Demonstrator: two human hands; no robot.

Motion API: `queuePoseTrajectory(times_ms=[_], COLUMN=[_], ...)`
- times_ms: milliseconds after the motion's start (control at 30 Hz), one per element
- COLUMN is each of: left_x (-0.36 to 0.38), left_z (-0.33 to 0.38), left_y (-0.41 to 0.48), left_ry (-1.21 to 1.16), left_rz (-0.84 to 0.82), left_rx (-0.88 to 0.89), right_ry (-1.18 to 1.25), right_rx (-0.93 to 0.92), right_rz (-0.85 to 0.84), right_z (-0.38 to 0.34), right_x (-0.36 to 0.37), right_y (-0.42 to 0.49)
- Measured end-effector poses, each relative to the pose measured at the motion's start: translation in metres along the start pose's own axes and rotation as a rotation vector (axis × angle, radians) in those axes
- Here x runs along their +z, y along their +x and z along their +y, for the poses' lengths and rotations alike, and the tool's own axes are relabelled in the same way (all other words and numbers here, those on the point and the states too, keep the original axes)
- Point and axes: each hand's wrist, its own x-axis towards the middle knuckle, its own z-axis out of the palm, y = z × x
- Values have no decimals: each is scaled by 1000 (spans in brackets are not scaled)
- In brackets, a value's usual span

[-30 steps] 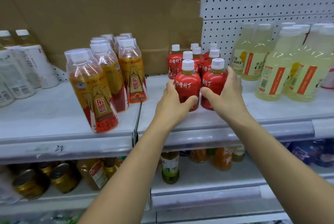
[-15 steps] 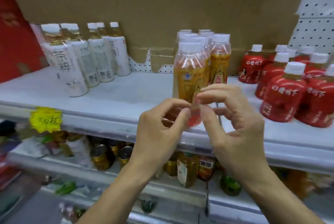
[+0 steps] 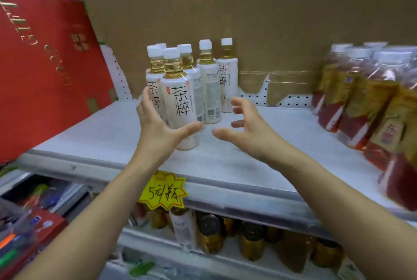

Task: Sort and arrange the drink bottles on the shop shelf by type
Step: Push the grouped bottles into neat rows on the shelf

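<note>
Several white-labelled tea bottles point(image 3: 209, 90) with white caps stand in a cluster at the back left of the grey shelf point(image 3: 225, 167). The front tea bottle point(image 3: 180, 99) stands nearest me. My left hand point(image 3: 158, 126) cups its lower left side, fingers straight along the side and thumb stretched across its front. My right hand point(image 3: 250, 130) hovers just right of the cluster, fingers spread, holding nothing. A row of orange drink bottles point(image 3: 361, 103) with red and gold labels fills the shelf's right end.
A red gift box point(image 3: 45, 65) leans at the shelf's left end. Brown cardboard point(image 3: 248, 20) covers the back wall. A yellow price tag point(image 3: 163, 191) hangs on the shelf's front edge. Gold cans point(image 3: 250, 243) and bottles sit on the lower shelf.
My view and both hands have swung left, from the red bottles past the orange ones to the white tea bottles. My hands have spread apart around the front tea bottle.
</note>
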Motion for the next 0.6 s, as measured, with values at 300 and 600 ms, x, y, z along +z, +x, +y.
queuePoseTrajectory(times_ms=[300,600], left_x=[-9,-25], left_z=[-47,-65], left_y=[52,70], left_ry=[-218,-225], left_rz=[-183,-216], left_rx=[-57,-18], right_ry=[47,57], right_rx=[135,-46], right_rz=[-68,-210], right_z=[25,23], right_x=[23,45], right_y=[107,135])
